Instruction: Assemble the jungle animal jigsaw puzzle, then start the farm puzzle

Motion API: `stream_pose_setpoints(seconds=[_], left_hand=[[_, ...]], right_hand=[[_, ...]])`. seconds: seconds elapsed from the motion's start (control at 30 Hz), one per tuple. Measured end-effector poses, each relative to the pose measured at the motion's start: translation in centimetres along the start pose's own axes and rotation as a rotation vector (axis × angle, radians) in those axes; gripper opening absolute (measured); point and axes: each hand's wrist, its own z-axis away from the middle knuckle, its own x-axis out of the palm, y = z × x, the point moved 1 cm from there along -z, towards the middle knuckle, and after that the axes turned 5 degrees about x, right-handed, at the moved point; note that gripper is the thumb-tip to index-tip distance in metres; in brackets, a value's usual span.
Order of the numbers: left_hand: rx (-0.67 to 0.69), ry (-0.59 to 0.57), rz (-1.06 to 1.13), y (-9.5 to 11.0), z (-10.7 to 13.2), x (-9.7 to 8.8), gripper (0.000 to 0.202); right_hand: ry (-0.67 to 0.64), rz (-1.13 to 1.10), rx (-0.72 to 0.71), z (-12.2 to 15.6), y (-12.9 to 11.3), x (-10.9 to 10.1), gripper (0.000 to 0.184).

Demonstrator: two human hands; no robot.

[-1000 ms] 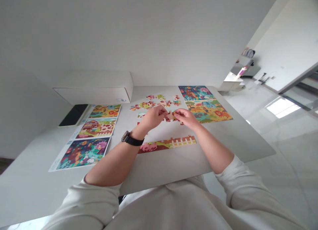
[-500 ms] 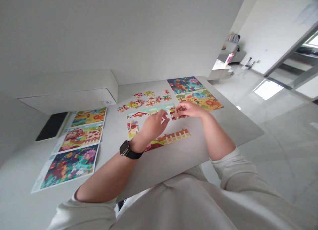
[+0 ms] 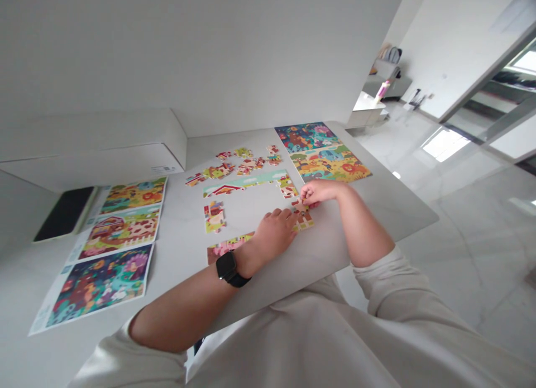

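My right hand [image 3: 321, 192] pinches a puzzle piece [image 3: 298, 205] at the right end of the fence strip [image 3: 305, 223]. My left hand [image 3: 277, 231] lies flat over that bottom strip, fingers outstretched, its tips by the piece; it covers the strip's middle. The strip's pink left part [image 3: 228, 245] shows beyond my wrist. Above, a joined top strip [image 3: 251, 181] with a red barn roof turns down at a right corner section [image 3: 287, 187], just short of the held piece. A separate joined left section [image 3: 214, 216] lies between the two strips.
Several loose pieces [image 3: 251, 164] lie behind the top strip. Two finished-looking pictures [image 3: 330, 159] lie at the back right. On the left are a printed sheet of three pictures [image 3: 121, 226], a dark phone-like slab [image 3: 65, 212] and a white box [image 3: 92, 148].
My right hand has come down and nearer with the piece, from beside the right corner section to the bottom strip. My left hand has lowered onto that strip, moving right and nearer.
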Motion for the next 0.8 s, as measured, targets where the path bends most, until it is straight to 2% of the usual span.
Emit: stream_pose_setpoints(seconds=[0.17, 0.33, 0.8], left_hand=[[0.004, 0.007, 0.013, -0.1, -0.1, 0.2, 0.048], [-0.014, -0.014, 0.012, -0.1, -0.1, -0.1, 0.044], [-0.049, 0.034, -0.04, -0.9, -0.1, 0.6, 0.042]], right_hand=[[0.101, 0.215, -0.002, -0.4, -0.5, 0.5, 0.017], [0.167, 0.332, -0.002, -0.6, -1.1, 0.9, 0.013], [0.313, 0.363, 0.052, -0.2, -2.4, 1.6, 0.019]])
